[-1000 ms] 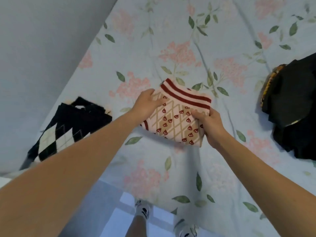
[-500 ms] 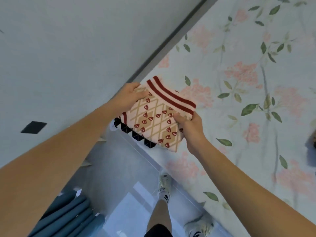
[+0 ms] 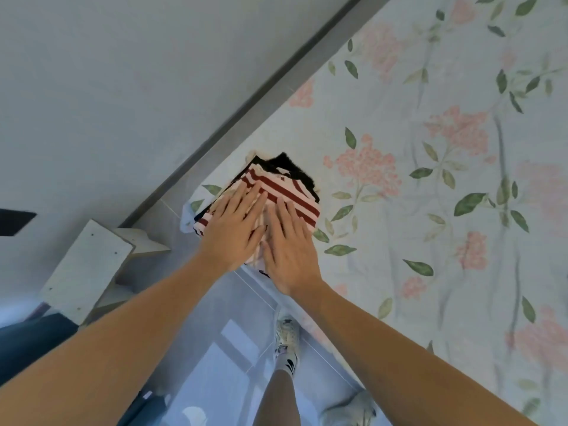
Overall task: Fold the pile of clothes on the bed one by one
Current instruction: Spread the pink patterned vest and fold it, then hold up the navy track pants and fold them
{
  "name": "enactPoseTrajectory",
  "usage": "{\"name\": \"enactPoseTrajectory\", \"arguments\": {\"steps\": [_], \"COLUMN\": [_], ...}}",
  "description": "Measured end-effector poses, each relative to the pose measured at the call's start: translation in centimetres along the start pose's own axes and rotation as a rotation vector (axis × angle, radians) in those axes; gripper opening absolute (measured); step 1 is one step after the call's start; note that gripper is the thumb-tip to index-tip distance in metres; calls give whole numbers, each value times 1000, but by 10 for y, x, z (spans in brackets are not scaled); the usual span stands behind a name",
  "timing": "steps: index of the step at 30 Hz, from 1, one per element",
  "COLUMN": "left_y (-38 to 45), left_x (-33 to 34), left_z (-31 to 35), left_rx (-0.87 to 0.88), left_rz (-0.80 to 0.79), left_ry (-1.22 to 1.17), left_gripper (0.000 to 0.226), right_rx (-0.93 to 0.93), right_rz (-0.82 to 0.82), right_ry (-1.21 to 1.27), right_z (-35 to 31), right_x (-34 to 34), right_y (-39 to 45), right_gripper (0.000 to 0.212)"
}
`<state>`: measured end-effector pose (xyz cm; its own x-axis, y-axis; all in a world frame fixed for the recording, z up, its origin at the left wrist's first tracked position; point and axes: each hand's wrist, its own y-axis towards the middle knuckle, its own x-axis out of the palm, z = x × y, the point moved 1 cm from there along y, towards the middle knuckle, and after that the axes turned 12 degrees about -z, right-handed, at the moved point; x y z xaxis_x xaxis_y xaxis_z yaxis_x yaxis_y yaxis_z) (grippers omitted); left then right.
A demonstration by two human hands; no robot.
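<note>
Both hands lay flat and spread on a folded striped top (image 3: 289, 195) at the bed (image 3: 430, 241) corner, centre of the frame, pressing it onto a black garment (image 3: 292, 167) beneath. The left hand (image 3: 236, 222) and the right hand (image 3: 285, 241) sat side by side, fingers straight, gripping nothing. Half a second earlier the same hands had pinched the folded top by its two ends and carried it in the air beside the bed edge; a second earlier it was held over the middle of the sheet. The top had now been set down on the folded stack, so this garment looked finished. The unfolded pile was out of view.
</note>
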<state>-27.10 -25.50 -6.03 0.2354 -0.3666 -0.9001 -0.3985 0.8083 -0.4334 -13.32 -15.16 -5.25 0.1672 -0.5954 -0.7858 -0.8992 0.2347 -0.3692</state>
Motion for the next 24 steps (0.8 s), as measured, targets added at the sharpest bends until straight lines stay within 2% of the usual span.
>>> {"name": "enactPoseTrajectory", "arguments": {"steps": [6,12,14,18,24], "left_y": [21,11,14,45,101], "left_x": [21,-21,-44,-72,-85], "left_z": [-14,17,48,136,330], "left_rx": [-23,-53,-27,205,427], "left_rz": [20,34,71,91,91], "left_ry": [-23,-13,-77,-107,-135], "left_gripper": [65,72,72,68,67], "right_rx": [34,91,144,311,500], "right_rz": [-15,72,145,277,431], "right_ry": [-82,148,208,251,287], "right_z": [15,31,60,139,270], "right_x": [20,-15,-33,-59,-92], "right_y": [27,-12,-42,-109,-225], "right_gripper": [64,67,70,72,74]}}
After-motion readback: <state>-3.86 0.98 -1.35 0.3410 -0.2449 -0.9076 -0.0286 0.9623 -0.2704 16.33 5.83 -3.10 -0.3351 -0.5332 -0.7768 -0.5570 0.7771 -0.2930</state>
